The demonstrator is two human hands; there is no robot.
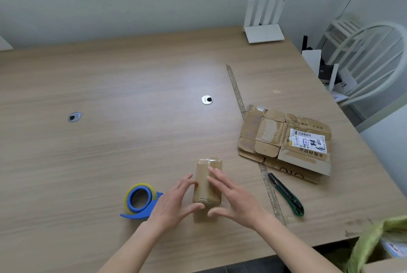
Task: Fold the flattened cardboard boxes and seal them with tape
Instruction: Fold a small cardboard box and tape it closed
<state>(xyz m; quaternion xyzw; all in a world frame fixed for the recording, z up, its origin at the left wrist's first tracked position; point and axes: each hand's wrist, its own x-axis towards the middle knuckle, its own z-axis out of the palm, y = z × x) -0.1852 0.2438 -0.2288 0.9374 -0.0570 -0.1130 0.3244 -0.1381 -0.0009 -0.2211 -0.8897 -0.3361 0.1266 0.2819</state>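
A small folded cardboard box [204,175], wrapped in clear tape, stands on the wooden table [110,151] near its front edge. My left hand [176,202] lies against the box's left side with straight fingers and its thumb at the near end. My right hand [233,197] rests on the box's top and right side, fingers straight. A blue tape dispenser [139,201] with a yellowish roll sits just left of my left hand. A pile of flattened cardboard boxes [286,142], one with a shipping label, lies to the right.
A green utility knife [286,194] and a long ruler [242,105] lie right of the box. Two cable grommets [207,99] [74,117] sit mid-table. A white router [264,28] stands at the back; a white chair [372,61] is at the right; a green bag [378,242] hangs at the front right.
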